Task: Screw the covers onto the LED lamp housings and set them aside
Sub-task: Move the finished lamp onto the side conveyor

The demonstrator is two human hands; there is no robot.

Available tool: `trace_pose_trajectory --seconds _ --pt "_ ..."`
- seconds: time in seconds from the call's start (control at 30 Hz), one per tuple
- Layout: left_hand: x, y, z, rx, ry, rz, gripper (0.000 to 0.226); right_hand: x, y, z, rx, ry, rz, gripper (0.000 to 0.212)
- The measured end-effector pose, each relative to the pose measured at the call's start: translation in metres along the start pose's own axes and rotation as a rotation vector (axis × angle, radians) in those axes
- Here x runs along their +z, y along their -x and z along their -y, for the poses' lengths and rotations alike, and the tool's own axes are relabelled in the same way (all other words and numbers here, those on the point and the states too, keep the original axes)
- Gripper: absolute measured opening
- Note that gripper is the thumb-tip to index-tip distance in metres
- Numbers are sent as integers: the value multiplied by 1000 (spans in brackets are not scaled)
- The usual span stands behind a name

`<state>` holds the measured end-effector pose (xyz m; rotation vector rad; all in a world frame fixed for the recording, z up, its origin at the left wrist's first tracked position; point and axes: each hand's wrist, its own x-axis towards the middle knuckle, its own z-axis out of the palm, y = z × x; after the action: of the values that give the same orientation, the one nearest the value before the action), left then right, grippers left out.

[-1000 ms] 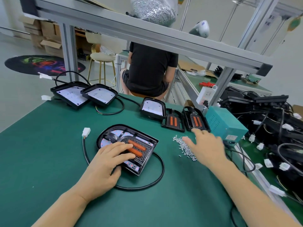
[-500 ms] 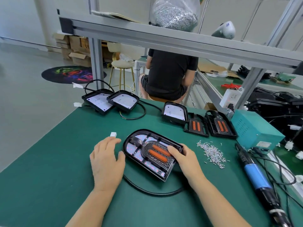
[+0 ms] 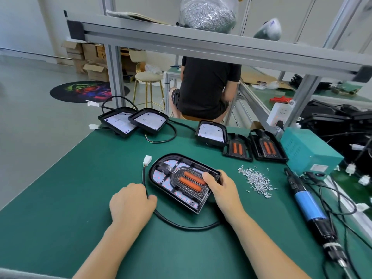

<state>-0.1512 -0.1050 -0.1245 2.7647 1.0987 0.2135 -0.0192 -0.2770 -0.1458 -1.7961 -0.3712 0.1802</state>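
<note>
A black LED lamp housing (image 3: pixel 161 174) lies in the middle of the green mat, with its cover (image 3: pixel 191 181), marked by two orange strips, set in it. My right hand (image 3: pixel 223 190) grips the housing's right edge, thumb on top of the cover. To the left, my left hand (image 3: pixel 130 202) rests knuckles-up on the mat, fingers curled. The housing's black cable (image 3: pixel 181 225) passes between its thumb and fingers. The cable's white connector (image 3: pixel 147 159) lies just beyond that hand.
Loose screws (image 3: pixel 255 180) and a blue electric screwdriver (image 3: pixel 308 204) lie to the right, by a teal power box (image 3: pixel 310 152). Two spare covers (image 3: pixel 237 149) and three housings (image 3: pixel 211 133) sit at the back. A seated person (image 3: pixel 205 87) is behind the bench.
My right hand came from the screw pile to the housing's right edge. My left hand left the cover, went to the mat, then drew back and curled over the cable.
</note>
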Motion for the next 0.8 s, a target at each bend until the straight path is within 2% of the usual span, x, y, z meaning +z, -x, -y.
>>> trace_pose_trajectory --seconds 0.13,0.2,0.27,0.4,0.47,0.53,0.67,0.8 --pt "-2 -11 -9 -34 69 -23 31 0 0 -2 -12 -4 -16 20" --pt "-1 -15 -14 -44 190 -47 28 1 0 -3 -26 11 -51 18" --pt "1 -18 -21 -102 466 -6 21 1 1 -5 -34 32 -94 15" --pt "11 -10 -40 -229 1232 170 17 0 1 -6 -32 44 -125 13" --pt "15 -7 -49 -265 1421 219 25 0 1 -6 -31 33 -130 16" --pt "17 -6 -59 -313 1606 265 19 0 2 -5 -40 7 -117 17" --pt "17 -7 -74 -315 1767 245 27 -5 7 -4 -56 -63 -68 17" --pt "17 -9 -72 -198 1890 232 30 -12 11 1 -36 -180 20 25"
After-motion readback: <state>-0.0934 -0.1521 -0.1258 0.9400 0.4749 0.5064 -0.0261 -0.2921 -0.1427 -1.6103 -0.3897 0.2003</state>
